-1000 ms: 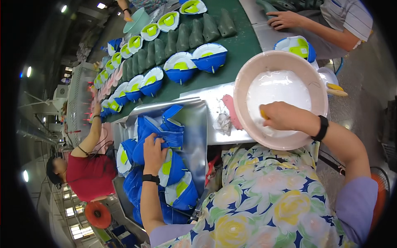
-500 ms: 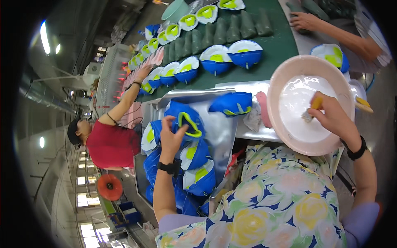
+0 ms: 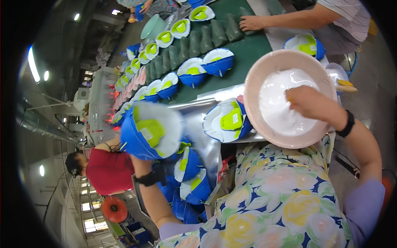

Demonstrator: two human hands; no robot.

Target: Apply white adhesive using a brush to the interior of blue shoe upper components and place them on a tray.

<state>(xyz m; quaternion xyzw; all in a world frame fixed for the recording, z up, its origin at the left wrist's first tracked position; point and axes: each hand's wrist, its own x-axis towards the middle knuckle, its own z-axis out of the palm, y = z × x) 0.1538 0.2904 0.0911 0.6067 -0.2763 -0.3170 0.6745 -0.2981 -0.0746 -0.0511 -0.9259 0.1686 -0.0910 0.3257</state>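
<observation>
My left hand [image 3: 140, 162] holds up a blue shoe upper [image 3: 151, 130] with white and lime-yellow lining; the upper is blurred and hides most of my fingers. My right hand [image 3: 308, 101] is closed around a brush [image 3: 289, 99], of which only a bit of yellow handle shows. That hand is over the white liquid [image 3: 279, 118] in a pink basin [image 3: 253, 89], and the brush's tip is hidden. Between my hands another shoe upper [image 3: 225, 120] lies on the metal surface, lining side up. Several more uppers [image 3: 192, 186] are piled in a metal bin below my left hand.
Across the green table [image 3: 248, 49] run rows of dark shoe lasts [image 3: 206, 39] and blue-white uppers [image 3: 192, 72]. A co-worker's hand [image 3: 252, 23] touches the lasts' end. A person in red [image 3: 109, 169] stands at left. A yellow-handled brush [image 3: 345, 86] lies right of the basin.
My left hand has raised an upper from the pile, up and to the left. My right hand has moved lower over the liquid. The co-worker's hand has come left to the lasts.
</observation>
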